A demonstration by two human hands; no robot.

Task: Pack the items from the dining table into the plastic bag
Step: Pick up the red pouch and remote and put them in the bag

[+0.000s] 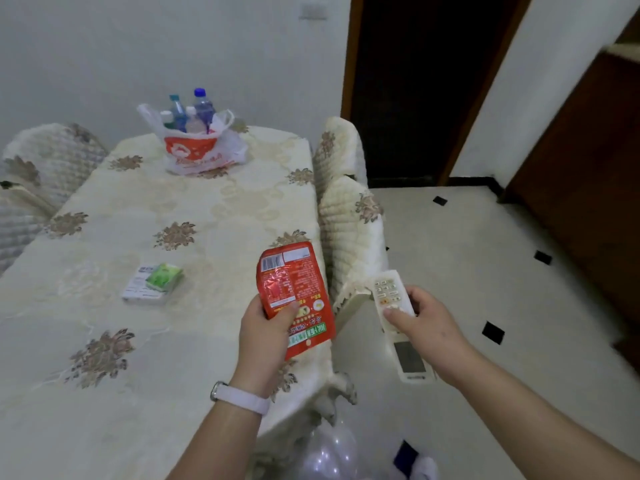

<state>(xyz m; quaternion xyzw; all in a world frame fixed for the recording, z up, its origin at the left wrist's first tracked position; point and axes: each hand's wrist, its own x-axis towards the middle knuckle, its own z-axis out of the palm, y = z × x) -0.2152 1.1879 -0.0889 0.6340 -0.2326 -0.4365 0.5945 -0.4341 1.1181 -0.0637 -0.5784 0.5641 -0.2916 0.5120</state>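
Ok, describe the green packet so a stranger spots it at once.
Find the long dining table with the floral cloth. Short of the plastic bag at its far end lies a white box. The green packet rests on it, the only green wrapper.

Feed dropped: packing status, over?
Left hand grips red foil packet, right hand white plastic remote. Red-and-white plastic bag at table's far end. Green packet on white box lies between.

Dim, flat, greyish indoor light; no hard shadows on tabletop [138, 209]. Doorway [408, 98] beyond right hand [426, 323] goes near black. Small glare on red packet [294, 292] foil just above left hand [266, 334]; pin highlights on balloon [329, 455] below both hands. Whole pic soft; remote [398, 320] keys in right hand unreadable. Far right of right hand smeared w/ motion blur. Wide-angle bows straight lines nr edges.
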